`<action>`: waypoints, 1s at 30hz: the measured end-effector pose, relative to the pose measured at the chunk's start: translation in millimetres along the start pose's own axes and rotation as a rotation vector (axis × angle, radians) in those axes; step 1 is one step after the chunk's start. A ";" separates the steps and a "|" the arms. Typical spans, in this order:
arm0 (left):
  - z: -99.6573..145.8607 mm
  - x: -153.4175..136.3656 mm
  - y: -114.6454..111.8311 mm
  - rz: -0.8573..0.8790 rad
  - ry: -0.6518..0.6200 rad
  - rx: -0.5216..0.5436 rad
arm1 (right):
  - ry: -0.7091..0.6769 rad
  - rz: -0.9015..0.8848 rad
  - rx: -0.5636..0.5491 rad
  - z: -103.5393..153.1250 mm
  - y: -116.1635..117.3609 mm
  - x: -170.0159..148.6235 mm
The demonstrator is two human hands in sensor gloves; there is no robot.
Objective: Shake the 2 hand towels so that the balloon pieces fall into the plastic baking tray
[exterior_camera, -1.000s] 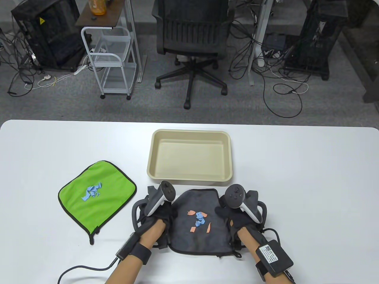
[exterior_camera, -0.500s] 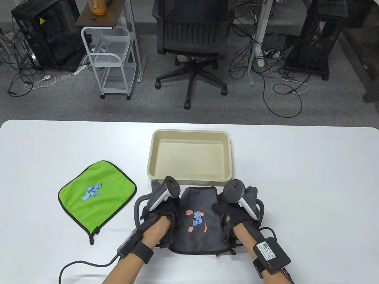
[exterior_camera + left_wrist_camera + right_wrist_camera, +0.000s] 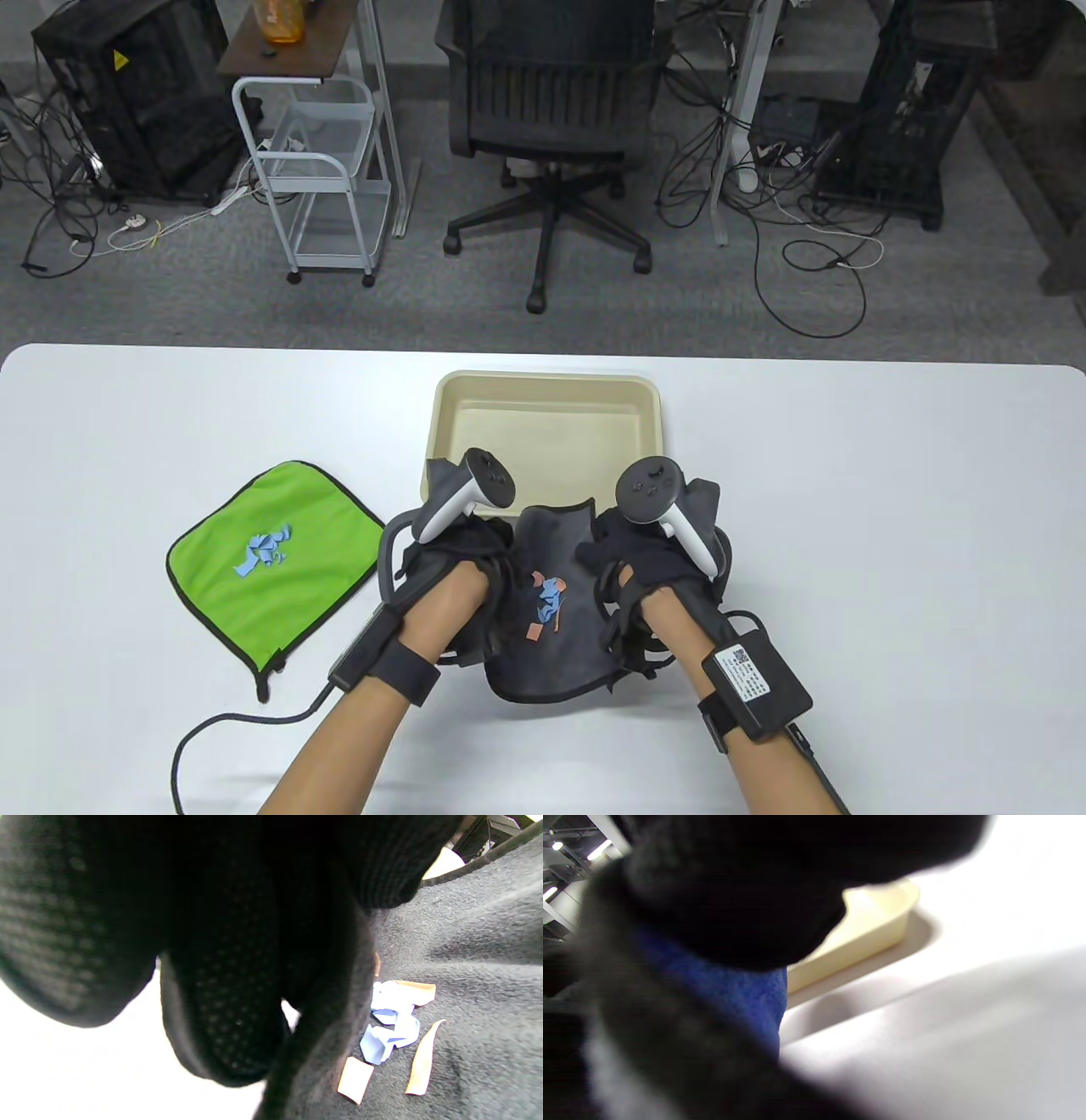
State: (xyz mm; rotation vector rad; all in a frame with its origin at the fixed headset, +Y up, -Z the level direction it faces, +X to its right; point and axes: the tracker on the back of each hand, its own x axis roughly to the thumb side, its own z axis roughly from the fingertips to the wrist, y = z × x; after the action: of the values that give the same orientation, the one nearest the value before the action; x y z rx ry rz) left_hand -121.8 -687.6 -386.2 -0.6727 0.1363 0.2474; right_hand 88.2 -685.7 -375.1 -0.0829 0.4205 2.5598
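The left hand [image 3: 454, 564] and right hand [image 3: 649, 556] are raised side by side near the table's middle, forearms reaching in from the near edge. Each hand's fingers curl round an edge of the grey towel [image 3: 551, 628], left hand on its left side, right on its right.
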 end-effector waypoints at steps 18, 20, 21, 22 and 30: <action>-29.9 15.9 109.8 0.291 -0.038 0.040 | 0.108 -0.251 0.002 -77.2 -66.8 31.6; -35.8 20.5 117.0 0.327 -0.052 0.046 | 0.123 -0.285 -0.023 -85.3 -71.5 28.8; -38.1 22.5 119.7 0.355 -0.058 0.056 | 0.131 -0.302 -0.033 -89.1 -73.6 26.9; -41.0 24.9 122.6 0.392 -0.067 0.074 | 0.135 -0.325 -0.047 -92.8 -75.8 24.4; -58.0 30.5 120.1 0.582 -0.237 0.363 | 0.039 -0.432 -0.296 -103.5 -76.1 8.6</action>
State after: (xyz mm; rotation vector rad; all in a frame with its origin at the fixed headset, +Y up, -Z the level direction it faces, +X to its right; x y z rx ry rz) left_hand -127.4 -628.0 -509.3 -0.2242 0.1426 0.8370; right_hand 117.9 -652.4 -495.9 -0.2973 0.0259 2.1743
